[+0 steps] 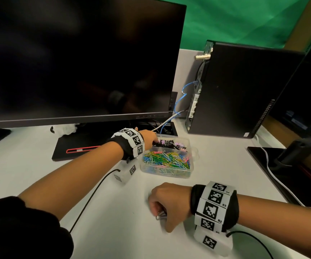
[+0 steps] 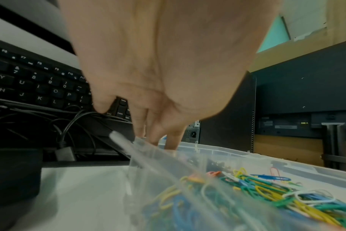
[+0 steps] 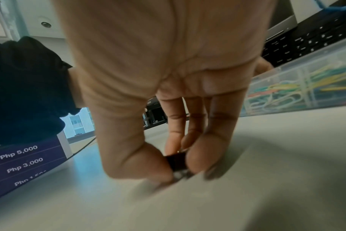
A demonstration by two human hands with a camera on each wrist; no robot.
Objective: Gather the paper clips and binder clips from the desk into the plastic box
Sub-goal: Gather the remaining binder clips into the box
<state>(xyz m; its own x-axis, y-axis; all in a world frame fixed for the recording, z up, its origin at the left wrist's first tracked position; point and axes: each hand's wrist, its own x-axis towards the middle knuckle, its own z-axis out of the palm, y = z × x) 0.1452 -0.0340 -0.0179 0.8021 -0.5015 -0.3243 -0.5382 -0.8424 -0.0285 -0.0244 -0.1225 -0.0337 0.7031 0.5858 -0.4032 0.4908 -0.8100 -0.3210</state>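
Note:
A clear plastic box (image 1: 193,146) stands on the white desk in front of the monitor. Its near compartment holds several coloured paper clips (image 1: 166,159), its far one black and pink binder clips (image 1: 171,143). My left hand (image 1: 155,141) reaches into the far compartment with its fingers (image 2: 169,137) pointing straight down and the thumb held apart; nothing shows between them. Nearer to me, my right hand (image 1: 158,214) sits on the desk with fingers curled down. Its thumb and fingers (image 3: 205,150) pinch a black binder clip (image 3: 176,161) with silver handles (image 1: 161,216) against the desk.
A large dark monitor (image 1: 76,62) on a black base (image 1: 72,148) stands behind the box, with a keyboard (image 2: 39,82) and cables under it. A black computer tower (image 1: 235,90) and a second monitor stand (image 1: 291,156) are at the right. A purple printed box (image 3: 26,159) lies left of my right hand.

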